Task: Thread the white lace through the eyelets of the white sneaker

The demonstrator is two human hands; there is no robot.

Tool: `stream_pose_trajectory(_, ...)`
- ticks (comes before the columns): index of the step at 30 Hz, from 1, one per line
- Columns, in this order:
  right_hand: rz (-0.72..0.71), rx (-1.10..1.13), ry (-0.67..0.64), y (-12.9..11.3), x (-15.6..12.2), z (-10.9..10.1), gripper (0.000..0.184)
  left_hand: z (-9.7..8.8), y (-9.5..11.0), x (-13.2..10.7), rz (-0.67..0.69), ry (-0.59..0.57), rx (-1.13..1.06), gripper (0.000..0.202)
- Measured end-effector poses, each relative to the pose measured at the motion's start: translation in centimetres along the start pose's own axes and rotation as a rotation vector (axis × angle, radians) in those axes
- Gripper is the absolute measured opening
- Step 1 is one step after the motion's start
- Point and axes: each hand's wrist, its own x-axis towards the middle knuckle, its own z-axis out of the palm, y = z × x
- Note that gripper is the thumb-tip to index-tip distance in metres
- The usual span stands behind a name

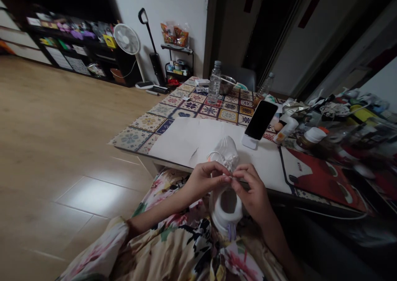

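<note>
A white sneaker (228,145) rests on my lap against the table's front edge, its toe pointing away from me. Its round opening and a purple heel tab (231,231) face me. White shoelace (216,153) loops loosely over the front of the shoe. Above the tongue area, my left hand (208,177) pinches with thumb and forefinger at the lace. My right hand (252,192) pinches the lace too, its fingertips almost touching the left ones. The exact bit of lace between the fingers is mostly hidden.
A white sheet (182,140) covers the near part of the patterned table (145,122). On it stands a phone (261,120) on a white stand. A plastic bottle (214,82) and a metal bowl (228,84) are farther back. A red-and-white case (322,175) and clutter lie right.
</note>
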Motion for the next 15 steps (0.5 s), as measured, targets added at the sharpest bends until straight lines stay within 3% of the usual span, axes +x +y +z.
stream_pose_trajectory(3,0.056,0.125,-0.054,0.13,-0.03,-0.03,0.006,0.05,0.22,-0.04,-0.008,0.015,-0.009,0.039)
stream_pose_trajectory(7,-0.009,0.119,-0.123,0.34,0.00,-0.19,0.007,0.10,0.27,-0.01,-0.064,0.018,-0.086,0.039)
stream_pose_trajectory(12,-0.195,-0.144,0.046,0.36,-0.05,0.04,0.012,0.07,0.38,0.12,-0.132,-0.016,-0.170,0.040)
stream_pose_trajectory(15,-0.347,-0.239,0.081,0.13,-0.16,-0.05,0.016,-0.12,0.69,0.22,-0.133,-0.035,-0.147,0.037)
